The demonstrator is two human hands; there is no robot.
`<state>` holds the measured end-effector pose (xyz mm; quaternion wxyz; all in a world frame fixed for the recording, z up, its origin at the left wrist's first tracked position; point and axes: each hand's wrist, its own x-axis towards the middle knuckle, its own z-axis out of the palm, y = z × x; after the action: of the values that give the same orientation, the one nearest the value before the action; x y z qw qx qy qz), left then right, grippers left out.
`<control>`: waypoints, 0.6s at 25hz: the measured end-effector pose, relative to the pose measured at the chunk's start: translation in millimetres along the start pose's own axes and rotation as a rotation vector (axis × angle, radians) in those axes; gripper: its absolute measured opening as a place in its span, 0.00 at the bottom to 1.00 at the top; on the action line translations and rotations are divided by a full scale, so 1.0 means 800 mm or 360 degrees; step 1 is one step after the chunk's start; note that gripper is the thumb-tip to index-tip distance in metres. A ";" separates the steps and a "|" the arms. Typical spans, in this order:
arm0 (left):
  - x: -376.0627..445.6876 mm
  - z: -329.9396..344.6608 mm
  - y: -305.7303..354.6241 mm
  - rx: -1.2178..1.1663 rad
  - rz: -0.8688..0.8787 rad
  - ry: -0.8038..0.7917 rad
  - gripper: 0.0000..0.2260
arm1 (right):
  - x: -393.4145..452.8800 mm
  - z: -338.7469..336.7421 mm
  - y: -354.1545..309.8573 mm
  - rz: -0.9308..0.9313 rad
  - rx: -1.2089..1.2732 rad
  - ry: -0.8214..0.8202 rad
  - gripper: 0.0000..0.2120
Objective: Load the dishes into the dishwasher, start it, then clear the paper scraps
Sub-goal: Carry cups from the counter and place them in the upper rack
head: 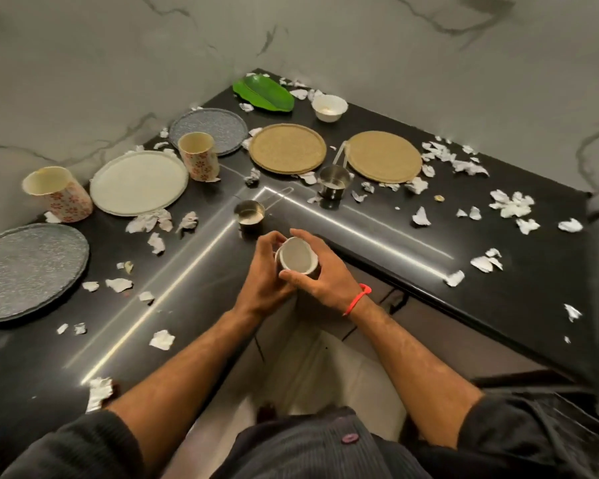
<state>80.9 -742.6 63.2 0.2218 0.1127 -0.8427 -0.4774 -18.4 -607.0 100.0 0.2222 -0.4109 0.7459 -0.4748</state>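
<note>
White ceramic cup (pixel 296 256) sits cradled between both hands, left hand (pixel 261 271) and right hand (pixel 320 271) curled round its sides, above the black counter (pixel 204 243) edge. Keeping it level with a firm grip should prevent slips. Plates and paper scraps (pixel 512 203) remain on the counter.

White cup (pixel 296 257) tilted, above counter edge.
</note>
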 end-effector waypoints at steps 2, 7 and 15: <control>-0.004 0.053 0.031 -0.0016 0.0011 -0.0159 0.35 | -0.050 -0.041 0.018 0.0020 -0.0056 0.0183 0.34; -0.026 0.199 0.118 -0.0127 0.0097 -0.0830 0.37 | -0.222 -0.132 0.083 0.0228 -0.0091 0.0719 0.30; -0.145 0.485 0.241 0.0166 0.0291 -0.1756 0.36 | -0.576 -0.227 0.218 0.0968 0.0065 0.1406 0.26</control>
<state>-0.1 -303.3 24.1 -0.2174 -0.2163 -0.8627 -0.4021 40.0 -94.4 -0.9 0.0229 0.0671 0.8443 -0.5311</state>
